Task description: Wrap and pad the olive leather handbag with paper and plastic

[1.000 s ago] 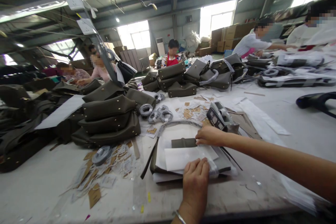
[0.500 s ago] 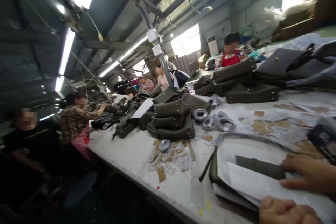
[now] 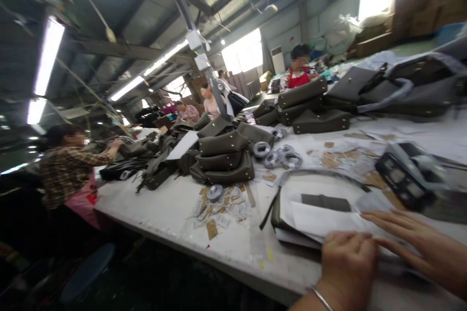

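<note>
Fingers (image 3: 386, 220) hide part of the bag (image 3: 324, 202); the boxy device (image 3: 405, 175) is blurred.

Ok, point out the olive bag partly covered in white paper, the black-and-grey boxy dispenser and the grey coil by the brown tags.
Olive bag (image 3: 324, 202): head view, bare band on its face.
Boxy dispenser (image 3: 399, 181): head view, patterned black side.
Grey coil (image 3: 215, 196): head view, near outer wall.

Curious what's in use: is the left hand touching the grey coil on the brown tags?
Apart. The head view shows tabletop and part of the bag between left hand and coil.
</note>
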`<state>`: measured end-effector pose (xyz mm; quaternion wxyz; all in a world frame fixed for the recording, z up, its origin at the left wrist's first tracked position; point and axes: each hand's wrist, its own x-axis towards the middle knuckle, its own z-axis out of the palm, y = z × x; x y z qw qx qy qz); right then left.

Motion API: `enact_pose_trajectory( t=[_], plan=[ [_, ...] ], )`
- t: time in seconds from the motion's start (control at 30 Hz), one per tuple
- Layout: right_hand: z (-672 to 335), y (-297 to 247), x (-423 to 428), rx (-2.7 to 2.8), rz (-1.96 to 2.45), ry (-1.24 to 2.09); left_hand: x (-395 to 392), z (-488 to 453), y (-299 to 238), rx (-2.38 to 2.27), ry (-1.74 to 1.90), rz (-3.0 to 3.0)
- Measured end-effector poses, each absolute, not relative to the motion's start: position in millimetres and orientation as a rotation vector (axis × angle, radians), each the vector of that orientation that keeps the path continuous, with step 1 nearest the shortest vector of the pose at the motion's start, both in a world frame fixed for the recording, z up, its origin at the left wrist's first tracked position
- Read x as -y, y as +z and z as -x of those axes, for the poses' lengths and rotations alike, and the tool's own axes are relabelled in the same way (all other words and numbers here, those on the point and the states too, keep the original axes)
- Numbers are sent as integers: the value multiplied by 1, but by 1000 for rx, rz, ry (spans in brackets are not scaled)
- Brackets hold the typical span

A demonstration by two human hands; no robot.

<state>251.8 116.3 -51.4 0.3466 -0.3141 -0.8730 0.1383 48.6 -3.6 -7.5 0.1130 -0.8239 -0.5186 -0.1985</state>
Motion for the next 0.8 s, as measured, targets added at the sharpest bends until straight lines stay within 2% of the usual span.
enact_pose_trajectory(
  t=[0.07,0.17,0.37,0.5,0.63,0.8],
  plan=[
    [-255,-42,-73,2436,796,133,8,-46,6,1603,-791,2487],
    [-252,-33,-45,2495,756,-119,12,-38,21,1595,-832,2603],
    [-258,-21,-67,2511,695,-281,19,11,47,1352,-365,2484],
    [-262,-11,-76,2494,731,-258,20,48,50,1362,-201,2395],
    [-258,-8,-54,2418,862,-176,17,63,27,1387,-316,2443],
    [-229,-22,5,2058,1037,258,23,60,5,1446,-328,2324]
  ],
)
